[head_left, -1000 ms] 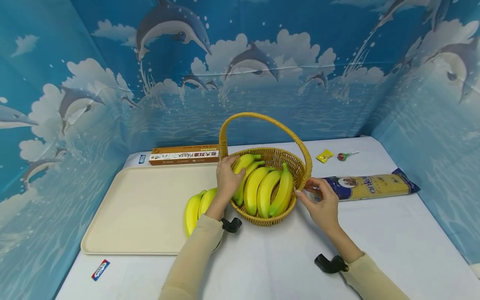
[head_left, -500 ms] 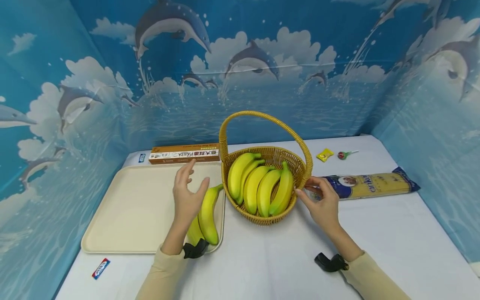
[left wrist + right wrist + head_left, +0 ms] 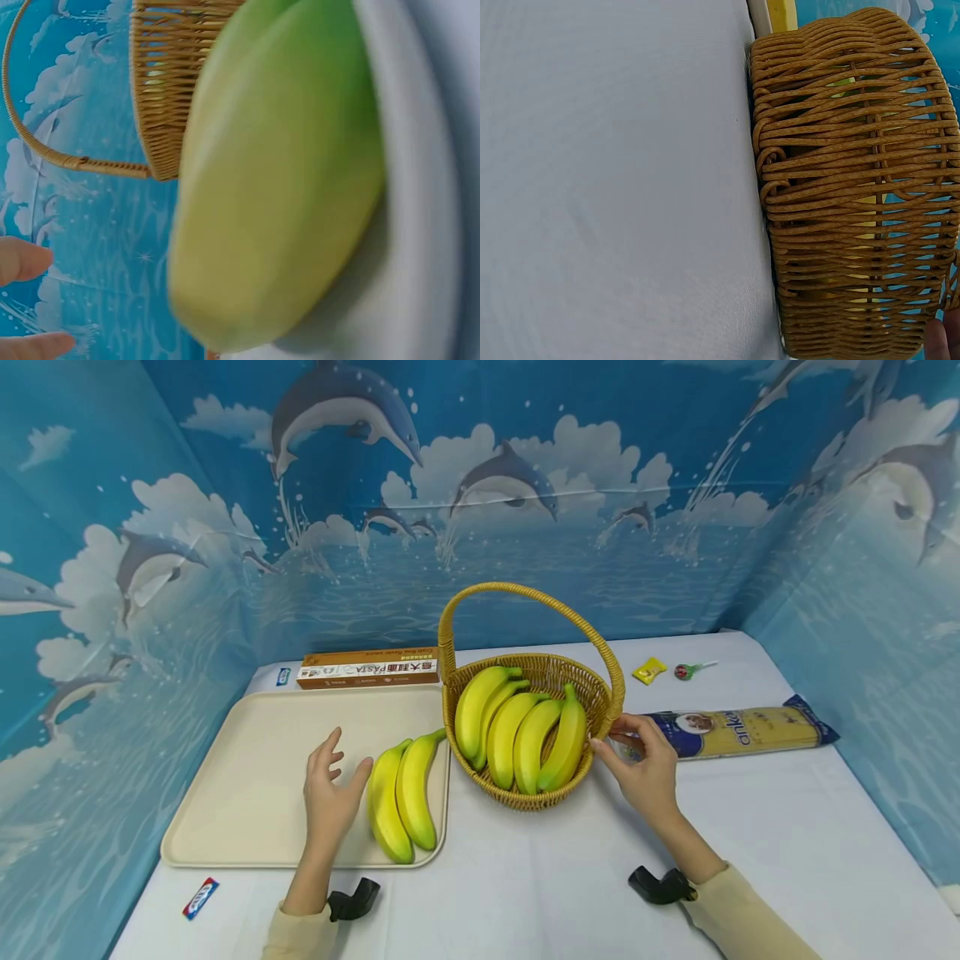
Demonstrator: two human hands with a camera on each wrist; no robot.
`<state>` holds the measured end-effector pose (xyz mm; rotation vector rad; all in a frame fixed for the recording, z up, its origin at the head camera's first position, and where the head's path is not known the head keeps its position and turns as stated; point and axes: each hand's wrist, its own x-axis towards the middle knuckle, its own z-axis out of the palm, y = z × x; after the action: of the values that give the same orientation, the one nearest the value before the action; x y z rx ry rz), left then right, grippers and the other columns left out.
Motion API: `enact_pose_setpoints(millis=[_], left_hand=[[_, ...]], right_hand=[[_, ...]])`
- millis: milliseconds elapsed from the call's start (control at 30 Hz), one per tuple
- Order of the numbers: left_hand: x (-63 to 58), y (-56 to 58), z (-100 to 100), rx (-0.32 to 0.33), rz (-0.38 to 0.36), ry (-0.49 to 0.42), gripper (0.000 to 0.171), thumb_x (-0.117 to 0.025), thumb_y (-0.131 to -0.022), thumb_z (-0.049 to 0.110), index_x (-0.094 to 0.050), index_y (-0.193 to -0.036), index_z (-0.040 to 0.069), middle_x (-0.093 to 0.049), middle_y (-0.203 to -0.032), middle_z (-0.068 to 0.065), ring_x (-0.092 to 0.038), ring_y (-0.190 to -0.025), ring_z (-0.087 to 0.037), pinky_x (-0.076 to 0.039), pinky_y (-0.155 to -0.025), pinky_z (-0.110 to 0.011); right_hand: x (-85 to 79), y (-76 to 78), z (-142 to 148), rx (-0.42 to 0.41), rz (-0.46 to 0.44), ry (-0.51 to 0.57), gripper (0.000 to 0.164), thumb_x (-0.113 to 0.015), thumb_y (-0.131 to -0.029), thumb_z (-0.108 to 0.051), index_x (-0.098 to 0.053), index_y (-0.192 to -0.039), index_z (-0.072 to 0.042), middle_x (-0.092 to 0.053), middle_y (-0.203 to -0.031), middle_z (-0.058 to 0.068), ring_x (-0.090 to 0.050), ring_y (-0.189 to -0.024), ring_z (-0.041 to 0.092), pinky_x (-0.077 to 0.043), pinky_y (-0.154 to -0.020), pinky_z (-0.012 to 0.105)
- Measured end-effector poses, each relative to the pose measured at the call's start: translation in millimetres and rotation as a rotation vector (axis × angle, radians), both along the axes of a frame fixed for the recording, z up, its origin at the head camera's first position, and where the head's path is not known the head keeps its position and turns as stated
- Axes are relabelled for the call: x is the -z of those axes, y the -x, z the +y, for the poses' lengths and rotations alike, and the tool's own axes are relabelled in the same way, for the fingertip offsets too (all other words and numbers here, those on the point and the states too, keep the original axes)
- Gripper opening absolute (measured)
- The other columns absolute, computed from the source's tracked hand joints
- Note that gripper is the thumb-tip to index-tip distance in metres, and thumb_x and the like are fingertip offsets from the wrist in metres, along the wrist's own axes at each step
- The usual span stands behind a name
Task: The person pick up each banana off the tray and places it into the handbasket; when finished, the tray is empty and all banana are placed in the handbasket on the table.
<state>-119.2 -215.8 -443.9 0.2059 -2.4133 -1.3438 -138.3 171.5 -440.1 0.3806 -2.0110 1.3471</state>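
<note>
Over the right part of the beige tray, my left hand hangs with fingers spread and holds nothing. Just right of it, two yellow bananas lie side by side on the tray; in the left wrist view a banana fills the middle, with two fingertips at the left edge. The wicker basket stands right of the tray, its tall handle arching up. Several bananas lie in it. My right hand pinches the basket's right rim near the handle's base, mostly outside the right wrist view.
A pasta box lies behind the tray. A bag of spaghetti is right of the basket, with a yellow candy and a lollipop behind it. Small wrapped pieces lie near the tray's front left corner and back left.
My left hand let go of the leftmost banana in the basket, drew out and moved left over the tray, uncovering the two bananas there. My right hand has stayed on the rim.
</note>
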Motion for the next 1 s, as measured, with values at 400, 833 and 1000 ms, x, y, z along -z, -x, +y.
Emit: enact_pose_setpoints(millis=[400, 833, 1000], left_hand=[[33.6, -4.6, 8.5, 0.040, -0.182, 0.072, 0.057, -0.070, -0.087, 0.016, -0.051, -0.139, 0.002, -0.051, -0.133, -0.021, -0.054, -0.110, -0.033, -0.047, -0.093, -0.048], [41.9, -2.0, 15.2, 0.031, -0.258, 0.119, 0.060, -0.068, -0.087, 0.013, -0.048, -0.142, 0.001, -0.052, -0.121, -0.021, -0.052, -0.106, -0.031, -0.044, -0.088, -0.040], [39.1, 0.2, 14.4, -0.014, -0.241, 0.087, 0.062, -0.069, -0.084, 0.011, -0.049, -0.142, 0.001, -0.053, -0.120, -0.021, -0.052, -0.105, -0.031, -0.044, -0.088, -0.040]], right_hand=[[0.8, 0.2, 0.3, -0.008, 0.006, -0.003, 0.037, -0.074, -0.067, 0.023, -0.061, -0.101, 0.017, -0.059, -0.094, 0.025, -0.058, -0.094, -0.009, -0.053, -0.079, 0.013], [0.6, -0.2, 1.2, -0.010, 0.008, 0.001, 0.037, -0.074, -0.067, 0.022, -0.061, -0.101, 0.017, -0.059, -0.094, 0.026, -0.058, -0.093, -0.009, -0.053, -0.079, 0.013], [1.4, -0.1, 1.0, -0.014, 0.014, 0.006, 0.037, -0.074, -0.067, 0.022, -0.061, -0.101, 0.018, -0.059, -0.094, 0.026, -0.058, -0.093, -0.008, -0.053, -0.079, 0.013]])
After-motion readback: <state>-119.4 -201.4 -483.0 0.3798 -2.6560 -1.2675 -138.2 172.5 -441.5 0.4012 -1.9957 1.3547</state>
